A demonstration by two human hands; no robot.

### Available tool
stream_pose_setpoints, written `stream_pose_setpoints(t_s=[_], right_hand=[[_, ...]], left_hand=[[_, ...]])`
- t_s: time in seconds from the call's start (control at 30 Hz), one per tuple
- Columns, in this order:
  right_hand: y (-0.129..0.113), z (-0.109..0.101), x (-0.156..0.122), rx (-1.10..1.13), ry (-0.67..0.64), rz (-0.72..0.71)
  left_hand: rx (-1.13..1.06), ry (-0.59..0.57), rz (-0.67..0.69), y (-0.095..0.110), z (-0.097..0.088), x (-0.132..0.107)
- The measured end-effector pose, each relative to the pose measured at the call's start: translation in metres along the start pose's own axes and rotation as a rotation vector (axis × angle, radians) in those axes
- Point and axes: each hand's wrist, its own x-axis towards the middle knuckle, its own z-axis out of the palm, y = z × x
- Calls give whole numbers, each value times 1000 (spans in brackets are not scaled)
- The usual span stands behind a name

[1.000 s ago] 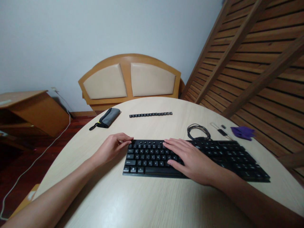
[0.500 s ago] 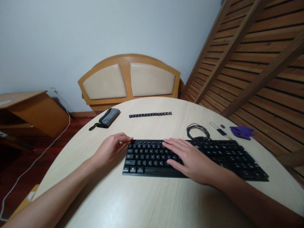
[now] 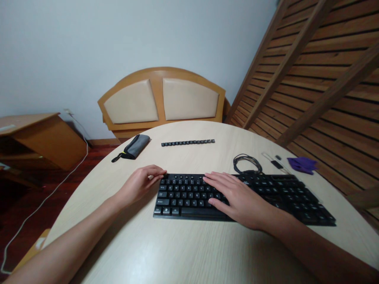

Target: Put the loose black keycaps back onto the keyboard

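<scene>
A black keyboard [image 3: 189,212] lies flat on the round wooden table, its long side toward me. My left hand [image 3: 143,180] is at its far left corner, fingers curled and pinched together with the tips touching the corner. Whatever may be between those fingertips is hidden. Over the middle of the keyboard rests my right hand [image 3: 229,192], palm down, fingers stretched toward the far edge and thumb apart; it covers several keys. Beyond the keyboard, loose black keycaps [image 3: 188,142] stand in one straight row.
A grey pouch [image 3: 137,147] with a black clip lies back left. Behind the keyboard are a coiled black cable [image 3: 247,163], a wire keycap puller [image 3: 276,164] with a black handle and a purple cloth [image 3: 302,165]. The table's curved edge [image 3: 189,122] faces a headboard; a slatted wooden panel rises at right.
Almost nothing differs. Both hands keep their places on the keyboard, and the whole view has shifted very slightly.
</scene>
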Motion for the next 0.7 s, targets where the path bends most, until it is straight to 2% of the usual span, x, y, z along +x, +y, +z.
stream_pose_setpoints(t_s=[0.2, 0.43, 0.57, 0.7], right_hand=[[0, 0, 0, 14, 2, 7], [1, 1, -1, 41, 30, -8], [1, 1, -1, 43, 23, 4], [1, 1, -1, 34, 12, 6]], left_hand=[[18, 13, -30, 4, -1, 1], [278, -9, -9, 16, -1, -4], [223, -46, 15, 14, -4, -4], [111, -29, -74, 9, -7, -1]])
